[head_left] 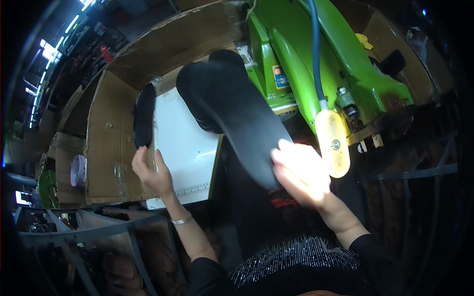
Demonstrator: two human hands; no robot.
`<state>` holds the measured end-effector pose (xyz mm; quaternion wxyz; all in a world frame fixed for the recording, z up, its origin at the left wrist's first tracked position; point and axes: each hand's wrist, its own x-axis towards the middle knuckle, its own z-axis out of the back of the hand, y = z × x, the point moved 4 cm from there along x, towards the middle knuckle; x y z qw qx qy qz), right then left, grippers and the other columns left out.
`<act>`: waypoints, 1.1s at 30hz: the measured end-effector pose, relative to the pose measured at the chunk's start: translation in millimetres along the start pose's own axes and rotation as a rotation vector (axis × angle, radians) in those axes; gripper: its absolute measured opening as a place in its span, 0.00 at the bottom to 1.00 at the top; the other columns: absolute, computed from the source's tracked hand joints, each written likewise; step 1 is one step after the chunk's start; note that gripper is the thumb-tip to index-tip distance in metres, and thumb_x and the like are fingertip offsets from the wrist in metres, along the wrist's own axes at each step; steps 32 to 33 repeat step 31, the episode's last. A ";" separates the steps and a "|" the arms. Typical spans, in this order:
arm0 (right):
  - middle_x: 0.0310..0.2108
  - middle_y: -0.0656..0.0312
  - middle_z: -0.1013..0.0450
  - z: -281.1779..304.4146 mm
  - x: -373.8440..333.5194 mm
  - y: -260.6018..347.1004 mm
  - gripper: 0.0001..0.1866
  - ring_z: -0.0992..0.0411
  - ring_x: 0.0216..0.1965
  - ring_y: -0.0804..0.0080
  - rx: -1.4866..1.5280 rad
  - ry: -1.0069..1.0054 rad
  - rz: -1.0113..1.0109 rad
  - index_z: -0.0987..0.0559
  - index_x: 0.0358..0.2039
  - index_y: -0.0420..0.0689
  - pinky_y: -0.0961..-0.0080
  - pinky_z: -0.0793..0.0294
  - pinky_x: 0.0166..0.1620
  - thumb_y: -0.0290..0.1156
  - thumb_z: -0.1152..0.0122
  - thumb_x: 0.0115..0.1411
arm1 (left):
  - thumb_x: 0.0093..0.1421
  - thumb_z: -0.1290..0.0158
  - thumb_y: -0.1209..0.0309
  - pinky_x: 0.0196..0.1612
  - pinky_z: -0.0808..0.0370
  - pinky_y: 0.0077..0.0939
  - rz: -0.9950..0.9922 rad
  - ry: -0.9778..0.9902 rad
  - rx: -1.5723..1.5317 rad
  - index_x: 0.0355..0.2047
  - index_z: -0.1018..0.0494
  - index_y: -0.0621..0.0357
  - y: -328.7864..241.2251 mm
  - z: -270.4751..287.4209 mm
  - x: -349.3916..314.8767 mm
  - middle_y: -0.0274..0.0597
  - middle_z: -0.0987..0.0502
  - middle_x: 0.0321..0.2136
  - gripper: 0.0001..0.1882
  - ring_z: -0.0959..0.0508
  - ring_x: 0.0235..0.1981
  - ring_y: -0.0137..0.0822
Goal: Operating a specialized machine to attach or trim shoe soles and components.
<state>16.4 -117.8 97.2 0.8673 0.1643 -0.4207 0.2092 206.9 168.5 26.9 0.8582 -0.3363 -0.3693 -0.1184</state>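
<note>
My right hand (302,171), brightly lit, grips the near end of a long black insole (249,126), fingers and thumb closed on its edge. The insole's far end overlaps several more black insoles (191,91) piled on a white board (182,138). Another dark insole (144,116) stands on edge along the cardboard wall at the left. Just at its lower tip is my left hand (154,172), thumb and fingers apart with nothing between them; whether the fingertips touch that insole I cannot tell.
A green machine (301,59) stands at the far right, with a lit yellowish lamp (333,143) hanging on a blue cable. Cardboard walls (111,143) surround the board. Metal racks (94,234) holding sole-shaped pieces flank me below. A dark piece (393,62) lies in the right carton.
</note>
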 end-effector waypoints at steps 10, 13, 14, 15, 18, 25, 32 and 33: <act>0.53 0.52 0.32 -148.8 -26.4 -110.9 0.20 0.36 0.57 0.55 0.107 0.001 -0.347 0.24 0.45 0.42 0.63 0.36 0.56 0.29 0.34 0.50 | 0.48 0.40 0.51 0.54 0.42 0.48 0.277 0.477 0.399 0.44 0.29 0.55 125.4 -62.2 9.1 0.44 0.31 0.47 0.28 0.38 0.51 0.50; 0.49 0.51 0.29 -130.4 -63.6 -82.7 0.18 0.32 0.53 0.55 0.129 -0.014 -0.432 0.24 0.42 0.39 0.64 0.33 0.54 0.26 0.35 0.50 | 0.44 0.37 0.51 0.51 0.42 0.44 0.087 0.470 0.350 0.39 0.30 0.60 53.2 -35.3 -27.1 0.45 0.32 0.42 0.30 0.37 0.44 0.47; 0.47 0.50 0.28 -132.7 -81.1 -72.1 0.16 0.30 0.51 0.55 0.164 -0.019 -0.432 0.23 0.41 0.38 0.64 0.31 0.52 0.25 0.36 0.50 | 0.41 0.35 0.51 0.50 0.41 0.43 0.074 0.496 0.355 0.39 0.31 0.61 34.1 -25.6 -43.0 0.45 0.32 0.41 0.32 0.37 0.44 0.48; 0.45 0.51 0.27 -137.7 -97.6 -61.6 0.14 0.29 0.47 0.55 0.205 0.031 -0.453 0.23 0.38 0.38 0.66 0.29 0.49 0.24 0.36 0.50 | 0.39 0.33 0.50 0.49 0.40 0.41 0.059 0.523 0.359 0.39 0.32 0.63 18.0 -16.6 -61.8 0.46 0.32 0.41 0.35 0.37 0.44 0.49; 0.39 0.52 0.26 -147.2 -136.9 -22.6 0.09 0.27 0.40 0.56 0.305 0.110 -0.550 0.22 0.33 0.38 0.68 0.26 0.43 0.21 0.37 0.49 | 0.32 0.37 0.40 0.48 0.40 0.41 -0.066 0.529 0.327 0.40 0.32 0.59 -22.4 10.0 -118.6 0.44 0.34 0.41 0.42 0.36 0.43 0.47; 0.48 0.51 0.30 -140.6 -155.3 20.5 0.22 0.31 0.49 0.55 0.518 0.303 -0.588 0.26 0.46 0.40 0.67 0.30 0.50 0.24 0.34 0.48 | 0.41 0.40 0.81 0.42 0.32 0.34 -0.310 0.146 0.087 0.30 0.29 0.58 -75.5 57.9 -145.8 0.39 0.29 0.26 0.14 0.28 0.34 0.40; 0.64 0.50 0.49 -72.0 -130.2 11.2 0.55 0.45 0.63 0.50 0.876 0.084 -0.655 0.48 0.63 0.40 0.60 0.48 0.64 0.34 0.24 0.39 | 0.48 0.38 0.72 0.30 0.28 0.35 -0.133 0.131 -0.942 0.36 0.33 0.58 -184.0 93.2 -127.4 0.40 0.31 0.25 0.17 0.28 0.28 0.37; 0.64 0.50 0.49 -72.0 -130.2 11.2 0.55 0.45 0.63 0.50 0.876 0.084 -0.655 0.48 0.63 0.40 0.60 0.48 0.64 0.34 0.24 0.39 | 0.48 0.38 0.72 0.30 0.28 0.35 -0.133 0.131 -0.942 0.36 0.33 0.58 -184.0 93.2 -127.4 0.40 0.31 0.25 0.17 0.28 0.28 0.37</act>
